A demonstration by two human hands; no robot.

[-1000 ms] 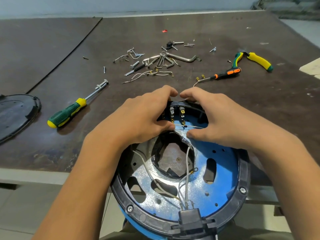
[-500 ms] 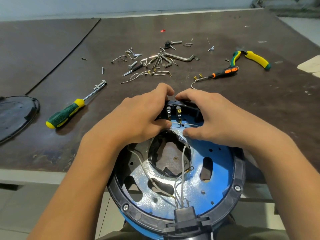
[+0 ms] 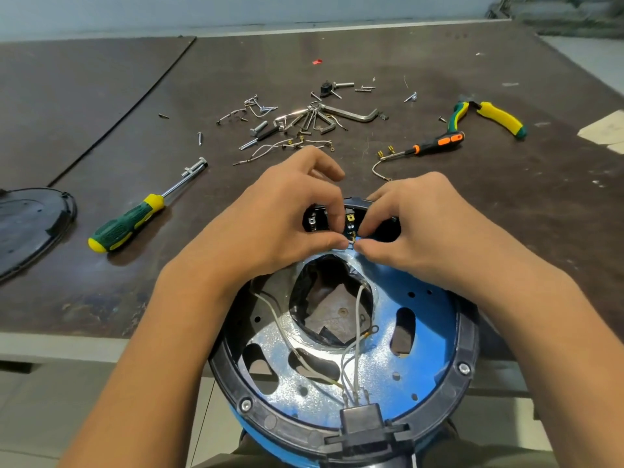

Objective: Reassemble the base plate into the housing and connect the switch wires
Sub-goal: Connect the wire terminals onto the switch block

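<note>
The round housing (image 3: 464,376) with its black rim lies upside down at the table's near edge. Inside sits the blue base plate (image 3: 429,336), with white wires (image 3: 351,359) running from a black socket (image 3: 363,422) at the near rim. At the far rim is the black switch block (image 3: 317,217) with brass terminals. My left hand (image 3: 287,217) and my right hand (image 3: 415,228) meet there. Their fingertips pinch a small wire end with its connector (image 3: 353,238) just below the terminals. The switch is partly hidden by my fingers.
A green and yellow screwdriver (image 3: 135,217) lies to the left, a black cover (image 3: 30,224) at the far left. Loose screws, hex keys and wire pieces (image 3: 304,119) lie behind the hands. An orange-handled screwdriver (image 3: 435,145) and yellow pliers (image 3: 489,114) lie at the right.
Both hands shifted from resting over the far rim to pinching the wire end at the switch terminals. My left index finger has lifted off the rim.
</note>
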